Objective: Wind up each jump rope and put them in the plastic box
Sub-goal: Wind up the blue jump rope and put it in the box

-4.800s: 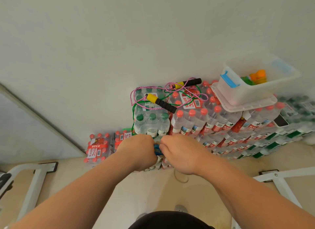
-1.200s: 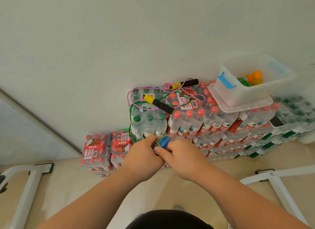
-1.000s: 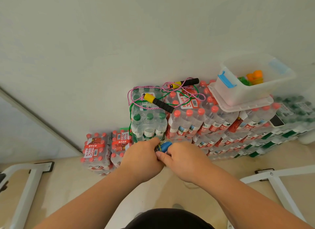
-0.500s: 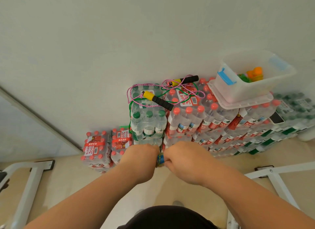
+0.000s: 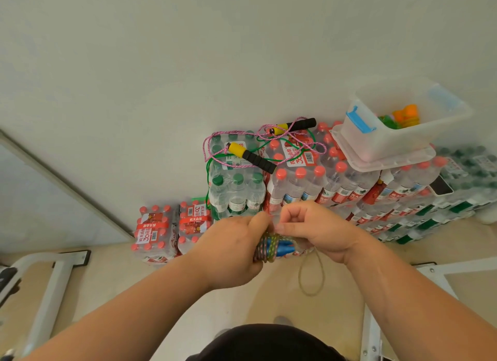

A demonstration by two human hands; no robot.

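Before the bottle packs [image 5: 295, 183], left hand [image 5: 231, 250] grips the wound jump rope [image 5: 271, 247] — right hand [image 5: 317, 229] pinches its cord.

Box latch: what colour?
Blue latch on the clear plastic box; the head view shows it best.

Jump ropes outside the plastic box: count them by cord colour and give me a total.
Pink rope: 1
Green rope: 1
Mixed-colour rope, held by left hand and right hand: 1
Total: 3
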